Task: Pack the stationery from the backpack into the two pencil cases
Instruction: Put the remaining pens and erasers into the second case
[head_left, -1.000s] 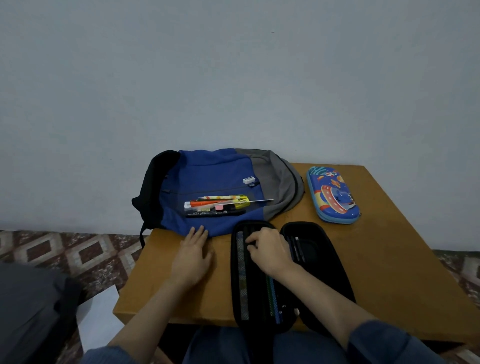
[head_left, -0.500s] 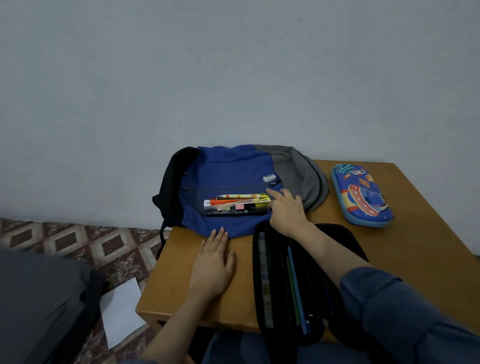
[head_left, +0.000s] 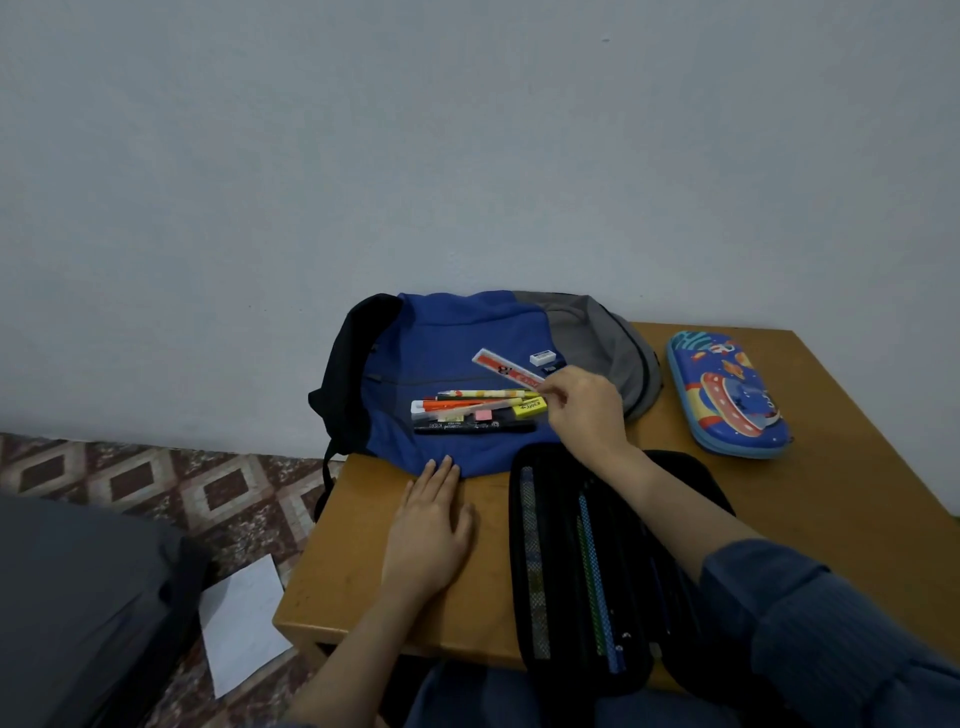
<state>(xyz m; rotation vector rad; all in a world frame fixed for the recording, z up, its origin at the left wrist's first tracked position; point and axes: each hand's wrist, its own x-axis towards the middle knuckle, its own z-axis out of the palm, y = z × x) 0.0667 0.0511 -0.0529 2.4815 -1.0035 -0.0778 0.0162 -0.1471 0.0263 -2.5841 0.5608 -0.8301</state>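
While laying the left hand (head_left: 431, 535) flat, fingers straight, on the brown wooden tabletop (head_left: 831, 493), pinching a red-and-white flat plastic ruler (head_left: 506, 370) in the right hand (head_left: 587, 410).
Holding it tilted over the blue-and-grey fabric backpack (head_left: 457, 332), just beyond that hand; loose pens and markers (head_left: 478, 413) left of it, open black zip pencil case (head_left: 535, 571) beneath its wrist, shut blue rocket-print hard pencil case (head_left: 727, 395) to its right.

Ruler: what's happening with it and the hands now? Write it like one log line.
right hand: pinches ruler over backpack | left hand: flat on table | black pencil case: open | blue pencil case: closed
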